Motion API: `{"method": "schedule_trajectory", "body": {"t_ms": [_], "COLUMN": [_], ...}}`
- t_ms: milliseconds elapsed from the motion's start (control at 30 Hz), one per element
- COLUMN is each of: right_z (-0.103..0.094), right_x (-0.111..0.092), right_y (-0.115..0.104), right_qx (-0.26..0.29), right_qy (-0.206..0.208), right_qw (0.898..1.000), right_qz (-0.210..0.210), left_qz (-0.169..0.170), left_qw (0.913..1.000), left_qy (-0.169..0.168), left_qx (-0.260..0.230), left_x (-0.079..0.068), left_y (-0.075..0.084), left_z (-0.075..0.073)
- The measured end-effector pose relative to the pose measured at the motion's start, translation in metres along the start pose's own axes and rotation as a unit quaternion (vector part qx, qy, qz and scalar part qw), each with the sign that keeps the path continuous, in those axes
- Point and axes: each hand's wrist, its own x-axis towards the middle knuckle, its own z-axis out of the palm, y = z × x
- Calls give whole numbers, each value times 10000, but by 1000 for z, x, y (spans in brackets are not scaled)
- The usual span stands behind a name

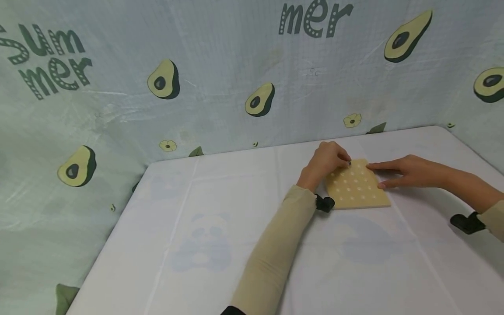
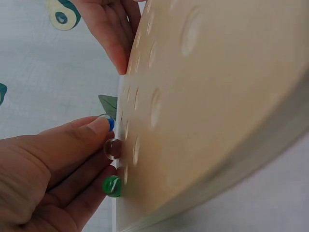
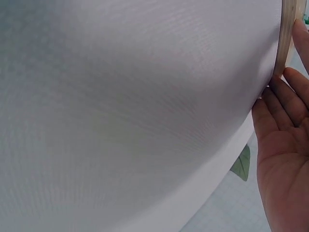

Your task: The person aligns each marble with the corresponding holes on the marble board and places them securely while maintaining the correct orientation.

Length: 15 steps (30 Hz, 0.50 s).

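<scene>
A square wooden board (image 1: 356,192) with rows of shallow round hollows lies on the table. Over its far left corner, my left hand (image 1: 324,159) pinches a clear marble with blue inside (image 2: 111,124) between thumb and finger. Just beside that marble in the left wrist view, a clear brownish marble (image 2: 113,149) and a green marble (image 2: 112,186) sit at the board's hollows, close to the curled lower fingers. My right hand (image 1: 413,171) rests against the board's right side with fingers extended, fingertips at the wooden edge (image 3: 285,38) in the right wrist view.
A white cloth (image 1: 220,192) with faint panda prints covers the table. Behind and to the left hangs a pale curtain (image 1: 212,87) printed with avocados and lettering. Black straps with dark wrist mounts (image 1: 324,203) sit near both sleeves.
</scene>
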Motion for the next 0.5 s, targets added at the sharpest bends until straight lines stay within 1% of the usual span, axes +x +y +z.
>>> {"method": "schedule_trajectory", "body": {"t_ms": [100, 267, 367, 500], "right_z": [-1, -4, -3, -1], "right_x": [0, -2, -2, 0], "right_y": [0, -1, 0, 0], "right_qx": [28, 91, 154, 212], "right_qy": [15, 40, 12, -23], "right_qw": [10000, 9999, 9999, 9998], "right_qz": [3, 17, 8, 23], "left_qz": [-129, -124, -211, -342], "left_qw": [9997, 9989, 9982, 9980], "left_qy": [21, 47, 98, 100], "left_qx": [202, 458, 562, 513], "left_x": [1, 1, 0, -3], "left_y": [5, 13, 15, 16], "left_z": [1, 3, 4, 4]}}
